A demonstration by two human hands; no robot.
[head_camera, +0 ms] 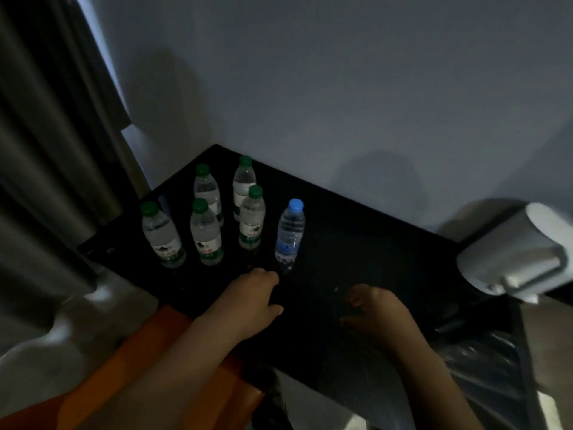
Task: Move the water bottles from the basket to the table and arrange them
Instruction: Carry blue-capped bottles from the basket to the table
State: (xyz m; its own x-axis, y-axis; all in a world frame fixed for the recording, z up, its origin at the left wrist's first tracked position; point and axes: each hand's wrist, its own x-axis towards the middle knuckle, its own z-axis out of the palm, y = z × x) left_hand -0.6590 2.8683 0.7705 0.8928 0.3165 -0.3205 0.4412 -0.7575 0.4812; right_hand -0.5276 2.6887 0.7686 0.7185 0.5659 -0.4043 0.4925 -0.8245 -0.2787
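Observation:
Several clear water bottles with green caps [206, 232] stand upright in a cluster at the left end of the black table [356, 243]. To their right stands one bottle with a blue cap [290, 234]. My left hand [252, 294] hovers just in front of the blue-capped bottle, fingers loosely curled, holding nothing. My right hand [376, 315] hangs over the table's front part, fingers loosely curled and empty. No basket is recognisable in this dim view.
A white rounded object [521, 252] lies at the table's right end. An orange surface [148, 364] sits below the table's front left edge. Grey curtains [46, 150] hang at the left, a plain wall behind. Something dark and shiny [483, 361] is at the lower right.

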